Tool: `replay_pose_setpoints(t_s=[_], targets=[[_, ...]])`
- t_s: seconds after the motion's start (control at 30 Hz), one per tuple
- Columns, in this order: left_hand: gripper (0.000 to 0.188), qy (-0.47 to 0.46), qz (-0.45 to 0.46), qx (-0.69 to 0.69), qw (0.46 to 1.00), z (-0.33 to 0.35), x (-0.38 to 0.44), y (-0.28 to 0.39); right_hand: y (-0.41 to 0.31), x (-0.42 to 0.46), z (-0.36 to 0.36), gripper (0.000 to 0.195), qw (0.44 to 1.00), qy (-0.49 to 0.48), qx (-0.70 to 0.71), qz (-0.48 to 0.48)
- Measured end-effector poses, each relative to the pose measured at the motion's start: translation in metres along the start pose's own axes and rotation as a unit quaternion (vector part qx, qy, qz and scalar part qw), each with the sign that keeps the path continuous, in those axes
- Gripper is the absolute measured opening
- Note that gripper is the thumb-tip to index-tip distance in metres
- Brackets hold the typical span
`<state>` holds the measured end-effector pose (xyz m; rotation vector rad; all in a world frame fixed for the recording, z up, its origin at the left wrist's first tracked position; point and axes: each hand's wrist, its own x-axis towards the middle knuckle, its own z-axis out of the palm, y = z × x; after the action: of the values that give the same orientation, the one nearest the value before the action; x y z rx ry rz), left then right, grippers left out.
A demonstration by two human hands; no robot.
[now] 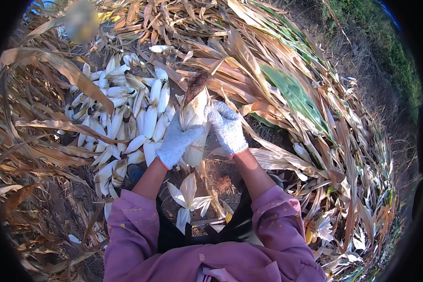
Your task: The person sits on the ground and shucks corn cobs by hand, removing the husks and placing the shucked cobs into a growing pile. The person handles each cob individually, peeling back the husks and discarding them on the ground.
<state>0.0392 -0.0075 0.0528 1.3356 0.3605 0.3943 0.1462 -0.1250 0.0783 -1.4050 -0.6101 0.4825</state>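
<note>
An ear of corn (194,118) in its pale husk is held upright before me, with dark brown silk (196,88) at its tip. My left hand (179,139), in a white knit glove, wraps the ear from the left with the thumb across its front. Gloved the same way, my right hand (227,125) grips the husk at the ear's upper right side. The husk covers the ear, so no kernels show on it. Below the hands, between my legs, lies an opened, splayed husk (187,197).
Pale husks (149,121) are heaped at the left. Dry cornstalks with leaves (246,70) lie along the right, some leaves green. Brown leaves (70,75) arch over the heap. Yellow corn ears (309,234) lie at lower right. A blurred round patch hides something at upper left.
</note>
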Motion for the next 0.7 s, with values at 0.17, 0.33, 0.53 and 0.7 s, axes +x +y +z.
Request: replay_pose_setpoints(t_s=[0.17, 0.33, 0.53, 0.7], targets=[[0.063, 0.011, 0.009, 0.016, 1.000, 0.008, 0.000, 0.003, 0.002, -0.004, -0.002, 0.012, 0.998, 0.029, -0.018, -0.044], [0.067, -0.021, 0.036, 0.006, 0.999, 0.008, 0.005, -0.012, 0.017, 0.005, -0.008, 0.014, 0.998, 0.049, -0.049, 0.003], [0.082, -0.045, 0.002, 0.076, 0.996, 0.005, -0.004, 0.010, 0.033, 0.012, -0.015, 0.021, 0.994, 0.027, -0.054, -0.096], [0.079, -0.102, 0.093, 0.248, 0.959, 0.010, 0.002, 0.010, 0.087, 0.022, -0.051, 0.021, 0.962, -0.052, 0.269, 0.007]])
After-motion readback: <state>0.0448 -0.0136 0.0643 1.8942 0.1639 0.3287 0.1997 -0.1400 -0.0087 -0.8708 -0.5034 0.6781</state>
